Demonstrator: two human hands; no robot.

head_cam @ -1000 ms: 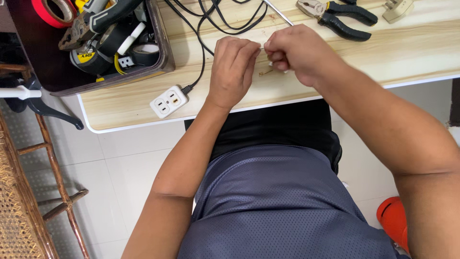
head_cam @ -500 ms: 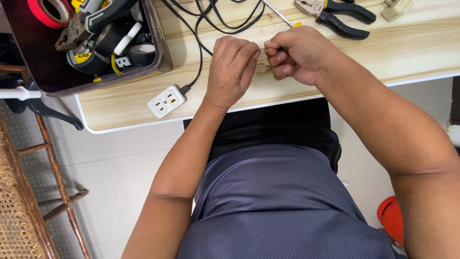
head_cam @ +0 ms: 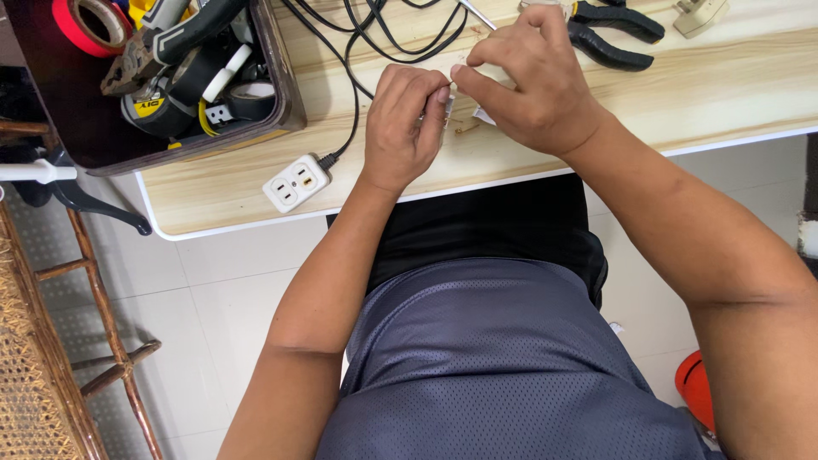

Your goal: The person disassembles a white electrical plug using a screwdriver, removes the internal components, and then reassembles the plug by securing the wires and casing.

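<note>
I'm pinching a small white piece (head_cam: 446, 106) between my left hand (head_cam: 407, 128) and right hand (head_cam: 532, 81), both closed, over the surface (head_cam: 724, 77).

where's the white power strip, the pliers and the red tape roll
white power strip (head_cam: 295, 181), head view, on its socket face
pliers (head_cam: 615, 36), head view, on the black handles
red tape roll (head_cam: 88, 22), head view, on its rim

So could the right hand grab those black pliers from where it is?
Probably yes. The pliers lie on the wooden table just beyond the right hand, with nothing between them. But that hand is pinching a small white piece against the left hand, so it would need to let go first.
</note>
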